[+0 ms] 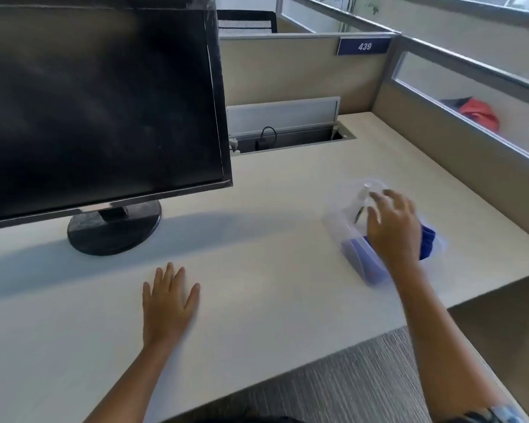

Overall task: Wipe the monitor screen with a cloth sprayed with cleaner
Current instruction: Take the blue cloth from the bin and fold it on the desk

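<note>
A black monitor (98,99) with a dusty, smeared dark screen stands at the left on a round base (113,230). At the right of the desk lies a clear plastic bag (348,215) holding a small spray bottle (364,193) and a blue cloth (426,242). My right hand (393,224) hovers over the bag with fingers spread, holding nothing that I can see. My left hand (168,303) lies flat and open on the desk (257,270), in front of the monitor's base.
Beige partition walls enclose the desk at the back and right, with a blue sign reading 439 (364,46). An open cable slot with a raised flap (287,129) sits behind the monitor. The desk's right edge drops to grey carpet (348,386).
</note>
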Available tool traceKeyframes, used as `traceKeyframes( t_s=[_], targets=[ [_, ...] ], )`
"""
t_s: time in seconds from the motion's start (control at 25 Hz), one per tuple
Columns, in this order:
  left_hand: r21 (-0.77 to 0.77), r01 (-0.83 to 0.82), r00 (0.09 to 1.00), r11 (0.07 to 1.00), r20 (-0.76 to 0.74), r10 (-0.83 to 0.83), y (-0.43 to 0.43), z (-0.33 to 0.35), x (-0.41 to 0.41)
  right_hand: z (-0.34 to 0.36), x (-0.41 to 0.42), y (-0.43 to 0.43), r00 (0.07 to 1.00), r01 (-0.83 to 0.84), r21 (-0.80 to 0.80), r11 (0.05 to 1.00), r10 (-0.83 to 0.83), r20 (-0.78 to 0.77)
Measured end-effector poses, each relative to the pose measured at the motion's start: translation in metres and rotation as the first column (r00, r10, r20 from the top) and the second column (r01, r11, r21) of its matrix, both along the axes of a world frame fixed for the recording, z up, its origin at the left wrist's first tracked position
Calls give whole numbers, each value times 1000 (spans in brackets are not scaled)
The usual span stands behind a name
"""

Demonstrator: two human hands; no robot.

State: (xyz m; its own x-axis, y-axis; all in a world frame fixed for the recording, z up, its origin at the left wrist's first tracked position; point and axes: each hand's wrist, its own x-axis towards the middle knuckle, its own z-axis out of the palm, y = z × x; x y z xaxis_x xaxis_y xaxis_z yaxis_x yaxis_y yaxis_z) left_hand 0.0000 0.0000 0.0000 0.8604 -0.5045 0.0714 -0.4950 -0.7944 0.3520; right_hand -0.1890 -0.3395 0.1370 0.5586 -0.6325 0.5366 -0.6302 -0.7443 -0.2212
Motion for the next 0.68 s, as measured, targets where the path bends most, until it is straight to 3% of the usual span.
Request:
traceKeyframes(
  t_s=[0.12, 0.2, 0.56, 0.68],
  targets=[
    [-26, -25, 999, 999, 36, 26, 0, -1, 0, 2, -31, -37, 889, 371, 130, 920, -310, -338],
    [-27, -23, 999, 999, 34, 24, 1, -2, 0, -4, -40, -47, 788, 470, 174, 865, -321, -526],
    [-53, -19, 999, 998, 26, 20, 2, 5, -3, -19, -32, -63, 636, 606, 118, 787, -390, -666],
    [-49, -20, 1000, 999, 17, 21, 2, 5, -2, -20, -32, -62, 625, 603, 65, 795, -420, -658]
  ],
)
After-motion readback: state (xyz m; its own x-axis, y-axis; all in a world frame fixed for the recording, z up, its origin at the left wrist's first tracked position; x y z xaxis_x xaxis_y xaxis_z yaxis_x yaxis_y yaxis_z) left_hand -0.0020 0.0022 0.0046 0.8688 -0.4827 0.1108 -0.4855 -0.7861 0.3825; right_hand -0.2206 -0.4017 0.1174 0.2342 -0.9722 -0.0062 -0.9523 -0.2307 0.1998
